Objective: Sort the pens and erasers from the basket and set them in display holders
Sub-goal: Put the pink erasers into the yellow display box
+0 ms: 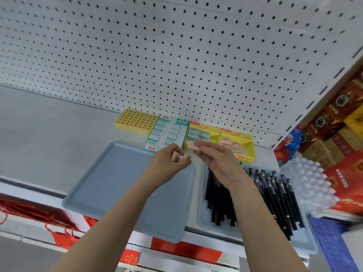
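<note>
Left hand (167, 161) grips erasers (176, 159); right hand (218, 160) pinches 1 pink eraser (190, 145).

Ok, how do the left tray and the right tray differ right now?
The left tray is blue-grey and shows no pens; the right tray is paler and holds a pile of black pens. Both are shallow, rimmed, and sit side by side on the shelf.

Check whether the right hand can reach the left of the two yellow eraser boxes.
Probably yes. The right hand, pinching a pink eraser, hovers just in front of that yellow box, and nothing stands between them.
</note>
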Demonstrator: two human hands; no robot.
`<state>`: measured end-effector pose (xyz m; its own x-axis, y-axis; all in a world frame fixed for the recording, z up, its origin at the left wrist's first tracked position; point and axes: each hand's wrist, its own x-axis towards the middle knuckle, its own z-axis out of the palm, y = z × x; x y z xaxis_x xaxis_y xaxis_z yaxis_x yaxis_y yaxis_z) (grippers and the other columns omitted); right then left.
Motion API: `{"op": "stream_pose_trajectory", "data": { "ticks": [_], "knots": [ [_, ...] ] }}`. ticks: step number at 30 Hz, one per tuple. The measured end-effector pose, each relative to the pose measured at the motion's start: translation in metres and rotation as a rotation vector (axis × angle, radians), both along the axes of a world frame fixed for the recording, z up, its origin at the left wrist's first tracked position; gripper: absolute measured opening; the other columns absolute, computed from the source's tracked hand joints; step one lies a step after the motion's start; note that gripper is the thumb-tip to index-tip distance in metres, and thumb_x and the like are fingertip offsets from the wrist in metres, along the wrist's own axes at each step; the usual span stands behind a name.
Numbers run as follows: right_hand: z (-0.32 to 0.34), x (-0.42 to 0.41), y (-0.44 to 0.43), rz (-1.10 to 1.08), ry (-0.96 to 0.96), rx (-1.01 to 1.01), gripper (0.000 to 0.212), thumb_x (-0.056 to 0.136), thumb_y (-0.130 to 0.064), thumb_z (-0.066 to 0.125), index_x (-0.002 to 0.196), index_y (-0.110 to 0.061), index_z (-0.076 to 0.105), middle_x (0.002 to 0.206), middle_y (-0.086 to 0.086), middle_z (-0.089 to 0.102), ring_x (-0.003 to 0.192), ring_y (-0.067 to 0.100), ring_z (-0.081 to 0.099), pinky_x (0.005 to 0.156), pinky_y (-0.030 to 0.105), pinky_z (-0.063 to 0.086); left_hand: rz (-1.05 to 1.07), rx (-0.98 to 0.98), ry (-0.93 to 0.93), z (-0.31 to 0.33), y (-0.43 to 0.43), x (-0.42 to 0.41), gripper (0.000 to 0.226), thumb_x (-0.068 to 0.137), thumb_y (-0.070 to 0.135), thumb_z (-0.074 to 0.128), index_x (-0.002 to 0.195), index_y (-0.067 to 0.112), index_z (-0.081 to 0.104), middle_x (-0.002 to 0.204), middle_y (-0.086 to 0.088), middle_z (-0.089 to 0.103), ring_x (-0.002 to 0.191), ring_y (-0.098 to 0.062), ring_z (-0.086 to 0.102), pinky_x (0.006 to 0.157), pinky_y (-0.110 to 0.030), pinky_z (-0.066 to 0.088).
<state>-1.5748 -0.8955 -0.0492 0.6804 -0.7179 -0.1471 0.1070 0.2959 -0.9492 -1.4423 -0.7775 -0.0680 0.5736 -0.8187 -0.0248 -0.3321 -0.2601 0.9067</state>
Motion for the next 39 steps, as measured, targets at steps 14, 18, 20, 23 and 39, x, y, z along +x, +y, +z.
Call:
{"op": "stream_pose_trajectory", "data": {
  "ticks": [14,18,20,23,39],
  "knots": [
    [-0.001,-0.063,-0.070,-0.274,0.130,-0.238,0.026,0.084,0.004,0.070,0.100,-0.016,0.075,0.099,0.005,0.074,0.093,0.018,0.069,0.087,0.028,0.056,-0.090,-0.101,0.084,0.018,-0.092,-0.025,0.010,0.084,0.033,0.072,0.092,0.030,0.068,0.086,0.008,0.071,0.068,-0.006,0.062,0.061,-0.017,0.046],
    [0.007,-0.090,-0.108,-0.493,0.290,-0.313,0.021,0.086,0.003,0.068,0.101,-0.011,0.072,0.091,0.006,0.067,0.079,0.017,0.064,0.073,0.021,0.058,-0.131,-0.094,0.066,0.020,-0.109,-0.024,0.009,0.085,0.031,0.071,0.093,0.027,0.069,0.076,0.008,0.071,0.063,-0.001,0.060,0.063,-0.024,0.048],
    [0.005,-0.095,-0.123,-0.534,0.410,-0.387,0.020,0.086,0.001,0.069,0.098,-0.014,0.071,0.089,0.005,0.069,0.078,0.020,0.067,0.074,0.026,0.059,-0.143,-0.091,0.061,0.019,-0.116,-0.022,0.010,0.085,0.030,0.071,0.095,0.027,0.069,0.074,0.009,0.070,0.060,0.002,0.059,0.065,-0.027,0.049],
    [0.000,-0.087,-0.131,-0.449,0.609,-0.542,0.016,0.085,-0.005,0.068,0.094,-0.018,0.073,0.081,-0.003,0.071,0.071,0.016,0.071,0.075,0.029,0.058,-0.149,-0.069,0.062,0.014,-0.121,-0.019,0.010,0.084,0.031,0.071,0.094,0.029,0.068,0.072,0.009,0.071,0.058,-0.001,0.057,0.062,-0.029,0.048],
    [-0.040,-0.035,-0.142,-0.279,1.059,-0.989,0.020,0.093,-0.016,0.062,0.106,-0.022,0.075,0.105,0.004,0.063,0.093,0.025,0.061,0.072,0.026,0.040,-0.109,-0.063,0.168,0.003,-0.119,-0.011,0.014,0.084,0.026,0.073,0.095,0.034,0.069,0.071,0.016,0.068,0.058,0.003,0.059,0.053,-0.016,0.044]
  ]
}}
